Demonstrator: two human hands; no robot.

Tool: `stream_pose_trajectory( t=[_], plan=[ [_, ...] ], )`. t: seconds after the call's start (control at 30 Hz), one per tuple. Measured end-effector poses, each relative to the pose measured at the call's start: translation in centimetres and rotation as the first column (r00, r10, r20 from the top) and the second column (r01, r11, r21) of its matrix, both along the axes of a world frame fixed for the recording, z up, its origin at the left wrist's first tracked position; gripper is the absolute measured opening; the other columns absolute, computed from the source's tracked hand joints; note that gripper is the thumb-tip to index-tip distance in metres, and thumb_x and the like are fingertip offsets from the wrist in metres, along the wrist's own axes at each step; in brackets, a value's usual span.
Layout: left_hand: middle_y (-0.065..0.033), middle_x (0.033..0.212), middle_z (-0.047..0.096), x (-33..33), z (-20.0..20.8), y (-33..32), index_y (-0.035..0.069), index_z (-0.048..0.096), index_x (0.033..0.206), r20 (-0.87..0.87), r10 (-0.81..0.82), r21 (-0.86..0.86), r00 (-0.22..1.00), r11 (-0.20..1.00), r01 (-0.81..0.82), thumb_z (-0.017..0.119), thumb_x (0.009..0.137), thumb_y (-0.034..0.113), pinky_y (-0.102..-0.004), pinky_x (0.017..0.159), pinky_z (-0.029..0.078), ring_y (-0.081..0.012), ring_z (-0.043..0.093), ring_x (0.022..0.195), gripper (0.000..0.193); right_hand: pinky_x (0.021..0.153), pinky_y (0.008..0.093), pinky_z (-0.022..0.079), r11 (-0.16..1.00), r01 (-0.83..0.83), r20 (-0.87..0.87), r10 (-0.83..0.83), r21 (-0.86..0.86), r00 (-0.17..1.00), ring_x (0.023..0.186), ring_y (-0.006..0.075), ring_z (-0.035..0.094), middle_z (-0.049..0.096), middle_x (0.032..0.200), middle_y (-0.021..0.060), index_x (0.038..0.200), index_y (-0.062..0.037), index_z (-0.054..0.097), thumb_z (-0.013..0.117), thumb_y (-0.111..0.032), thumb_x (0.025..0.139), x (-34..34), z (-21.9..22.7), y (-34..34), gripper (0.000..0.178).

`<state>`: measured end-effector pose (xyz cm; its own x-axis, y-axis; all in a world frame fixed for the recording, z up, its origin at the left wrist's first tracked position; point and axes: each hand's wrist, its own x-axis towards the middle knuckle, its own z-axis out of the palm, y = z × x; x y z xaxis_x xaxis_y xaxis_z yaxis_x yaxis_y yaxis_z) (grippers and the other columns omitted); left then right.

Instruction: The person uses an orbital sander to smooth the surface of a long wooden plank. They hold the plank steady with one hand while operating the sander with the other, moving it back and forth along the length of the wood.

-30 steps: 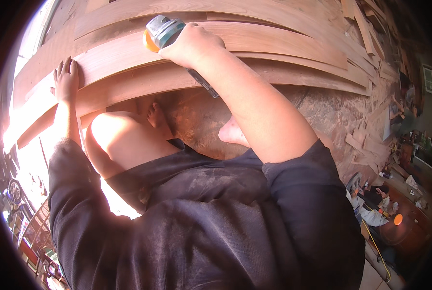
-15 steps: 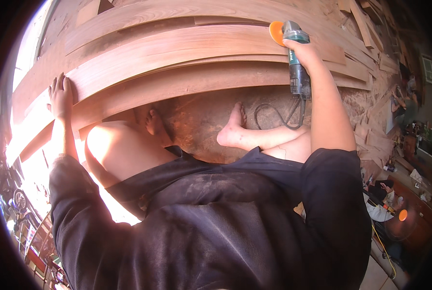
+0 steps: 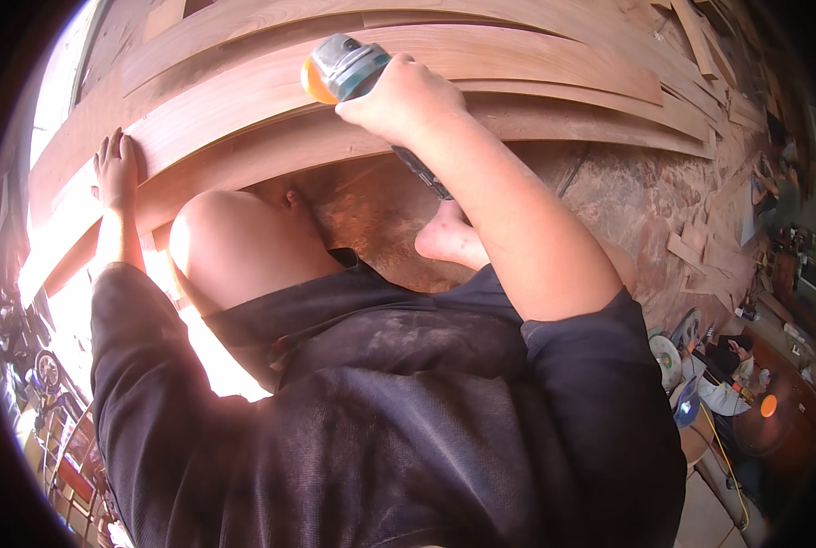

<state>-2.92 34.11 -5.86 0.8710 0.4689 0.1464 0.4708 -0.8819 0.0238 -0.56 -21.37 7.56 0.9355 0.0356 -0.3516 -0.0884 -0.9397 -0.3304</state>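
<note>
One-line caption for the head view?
Right hand runs a sander over curved wood planks; left hand steadies them.

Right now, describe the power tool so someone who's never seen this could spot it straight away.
Start at the stack of long curved planks across the top. On the lower planks the right hand grips a sander. It is the only grey tool with an orange disc at its tip, and everything around it is bare wood.

Open plank (image 3: 536,55) face beyond grinder (image 3: 344,71)
</note>
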Motion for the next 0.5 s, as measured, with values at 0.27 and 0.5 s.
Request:
stream_pose_trajectory(
  t=[0.27,0.5],
  plan=[
    [-0.0021,0.175,0.034,-1.2,0.5,1.0,0.034,0.046,0.163,0.017,-0.034,0.0,0.999,0.999,0.034,0.033,0.109,0.058,-0.0718,0.124,0.014,-0.0331,0.023,0.164,0.061,0.096,0.0407,0.056,0.991,0.084,-0.075,-0.077,0.107,0.994,0.104,0.0296,0.076,0.08,0.11,0.0172,0.124,-0.0061,0.075,0.085,-0.047,0.081,1.1,-0.8,-12.5,0.06],
    [-0.002,0.176,0.033,-1.5,1.0,-1.9,0.034,0.045,0.164,-0.024,0.026,-0.015,0.999,1.0,-0.027,0.033,0.109,0.059,-0.0746,0.123,0.012,-0.0333,0.022,0.164,0.062,0.09,0.04,0.057,0.919,0.375,-0.05,-0.372,0.119,0.927,0.098,0.0299,0.076,0.079,0.105,0.0199,0.118,-0.0006,0.078,0.085,-0.052,0.078,1.6,-2.2,-20.0,0.066]
  ],
)
